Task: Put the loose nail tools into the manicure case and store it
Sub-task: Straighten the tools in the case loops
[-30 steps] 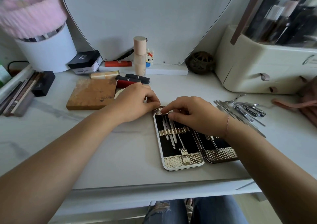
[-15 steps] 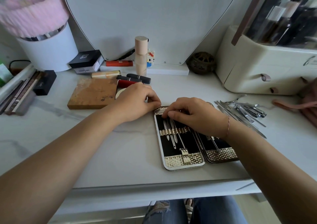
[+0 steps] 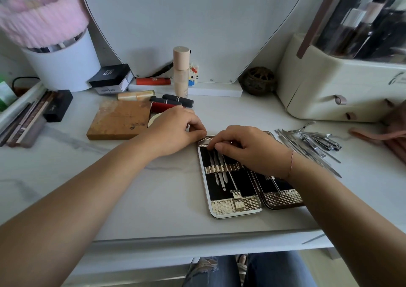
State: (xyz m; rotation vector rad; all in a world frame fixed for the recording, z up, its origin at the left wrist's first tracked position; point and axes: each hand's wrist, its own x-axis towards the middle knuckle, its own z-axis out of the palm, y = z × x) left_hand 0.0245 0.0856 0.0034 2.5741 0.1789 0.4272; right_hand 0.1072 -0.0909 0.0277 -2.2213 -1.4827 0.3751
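The manicure case (image 3: 236, 205) lies open on the white desk, black inside with gold patterned trim. Three thin steel tools (image 3: 220, 174) sit under the elastic band of its left half. My left hand (image 3: 175, 130) rests curled at the case's top left corner, fingertips touching the rim. My right hand (image 3: 248, 148) lies over the upper part of the case, its fingers pinched on the top ends of the tools in the left half. A pile of loose nail tools (image 3: 312, 141), clippers and long files, lies to the right of the case.
A wooden block (image 3: 118, 119), lipsticks (image 3: 173, 102) and a foundation bottle (image 3: 181, 71) stand behind my left hand. A cream drawer organiser (image 3: 336, 89) fills the right back. The mirror base (image 3: 215, 91) and a dark ornament (image 3: 258, 80) sit behind the case. The desk's front edge is near.
Almost nothing has moved. My right hand's fingers have shifted slightly on the tool tops in the left half of the case; my left hand stays at the corner.
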